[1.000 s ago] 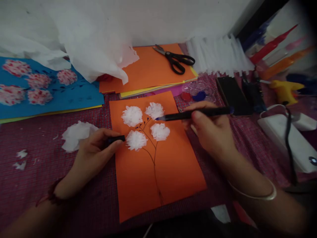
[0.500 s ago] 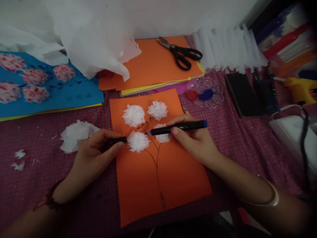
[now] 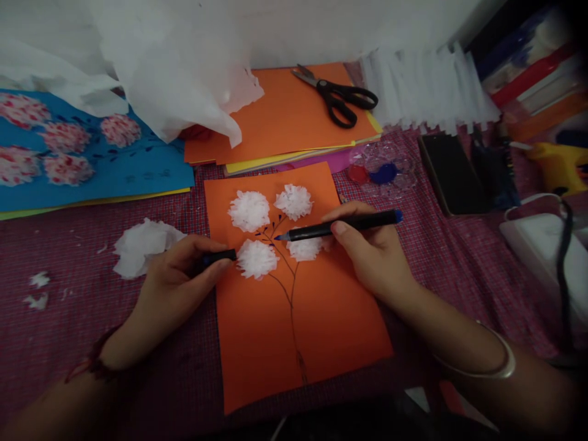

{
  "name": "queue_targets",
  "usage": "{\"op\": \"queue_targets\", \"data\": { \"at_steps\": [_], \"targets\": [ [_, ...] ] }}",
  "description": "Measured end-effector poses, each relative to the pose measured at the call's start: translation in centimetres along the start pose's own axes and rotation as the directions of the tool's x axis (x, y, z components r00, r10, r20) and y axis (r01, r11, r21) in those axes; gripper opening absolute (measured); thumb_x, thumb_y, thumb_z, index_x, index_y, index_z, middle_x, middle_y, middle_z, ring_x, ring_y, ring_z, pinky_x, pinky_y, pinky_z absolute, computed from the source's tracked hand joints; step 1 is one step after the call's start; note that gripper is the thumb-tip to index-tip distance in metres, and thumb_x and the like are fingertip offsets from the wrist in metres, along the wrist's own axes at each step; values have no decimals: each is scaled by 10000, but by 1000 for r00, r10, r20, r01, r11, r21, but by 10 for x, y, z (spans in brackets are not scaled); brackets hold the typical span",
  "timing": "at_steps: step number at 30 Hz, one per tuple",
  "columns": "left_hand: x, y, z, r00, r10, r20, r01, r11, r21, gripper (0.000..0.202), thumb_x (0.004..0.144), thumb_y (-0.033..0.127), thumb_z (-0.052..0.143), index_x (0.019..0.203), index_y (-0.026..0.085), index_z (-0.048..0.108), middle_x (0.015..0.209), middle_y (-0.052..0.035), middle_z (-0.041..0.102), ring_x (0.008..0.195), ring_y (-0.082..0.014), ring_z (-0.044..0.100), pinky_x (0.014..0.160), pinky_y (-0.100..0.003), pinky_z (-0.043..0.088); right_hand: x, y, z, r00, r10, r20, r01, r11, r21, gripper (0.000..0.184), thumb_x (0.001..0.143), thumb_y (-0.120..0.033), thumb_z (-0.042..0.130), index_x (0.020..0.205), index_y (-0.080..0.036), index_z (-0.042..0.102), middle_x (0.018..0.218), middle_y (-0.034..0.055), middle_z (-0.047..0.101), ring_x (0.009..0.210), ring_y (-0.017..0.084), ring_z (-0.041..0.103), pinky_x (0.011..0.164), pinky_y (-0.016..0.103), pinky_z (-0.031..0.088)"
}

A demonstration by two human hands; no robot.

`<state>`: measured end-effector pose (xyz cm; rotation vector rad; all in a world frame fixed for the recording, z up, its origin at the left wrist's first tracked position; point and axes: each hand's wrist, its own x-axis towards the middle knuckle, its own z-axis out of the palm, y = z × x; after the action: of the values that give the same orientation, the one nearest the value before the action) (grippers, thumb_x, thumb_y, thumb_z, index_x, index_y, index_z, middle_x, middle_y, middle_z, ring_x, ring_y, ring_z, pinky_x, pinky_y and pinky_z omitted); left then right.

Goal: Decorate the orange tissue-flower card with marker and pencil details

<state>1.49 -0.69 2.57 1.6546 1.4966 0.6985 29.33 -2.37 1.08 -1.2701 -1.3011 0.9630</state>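
An orange sheet of paper [image 3: 261, 343] lies before me, with drawn dark stems and small blue buds. Several fluffy white paper flowers [image 3: 249, 211] are on its upper half. My right hand [image 3: 374, 245] is closed around a black marker [image 3: 316, 230] with a blue end. The marker's tip is at the drawn branches between the flowers; whether it touches the paper I cannot tell. Between thumb and fingers, my left hand [image 3: 184, 282] pinches the black marker cap [image 3: 220, 256] at the sheet's left edge, beside the lower left flower.
Crumpled white tissue [image 3: 140, 245] lies left of my left hand. Behind are scissors [image 3: 340, 98] on orange paper [image 3: 275, 104], a clear palette [image 3: 383, 171], a phone [image 3: 452, 174] and cut white strips [image 3: 427, 92]. A blue sheet [image 3: 151, 174] bears red-white flowers.
My right hand and the marker have shifted right and slightly up, showing more of the lower right flower. My left hand still pinches the cap in nearly the same place.
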Motion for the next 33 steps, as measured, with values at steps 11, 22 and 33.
{"op": "queue_targets", "data": {
  "at_steps": [11, 22, 33],
  "targets": [
    [3, 1, 2, 998, 50, 40, -46, 995, -89, 136, 807, 322, 733, 889, 229, 677, 852, 4, 753, 769, -173, 691, 662, -262, 539, -8, -9, 4, 995, -97, -22, 95, 993, -71, 137, 927, -376, 629, 1044, -318, 670, 918, 23, 701, 780, 184, 679, 686, 345, 570],
    [4, -12, 2, 991, 122, 60, -123, 992, 8, 215, 843, 420, 676, 904, 214, 696, 860, -11, 742, 749, -188, 654, 652, -288, 477, -9, -2, 1, 941, -328, -82, 277, 888, -366, 45, 881, -288, 654, 926, -286, 659, 838, 23, 681, 779, 214, 643, 730, 399, 520],
    [5, -10, 5, 986, 154, 69, -149, 986, -68, 158, 836, 371, 659, 877, 223, 695, 828, 9, 741, 728, -170, 654, 642, -261, 482, -11, -4, 5, 905, -414, 97, 407, 778, -479, 150, 839, -222, 667, 957, -314, 667, 818, -4, 701, 765, 222, 663, 834, 466, 488]
  ]
}}
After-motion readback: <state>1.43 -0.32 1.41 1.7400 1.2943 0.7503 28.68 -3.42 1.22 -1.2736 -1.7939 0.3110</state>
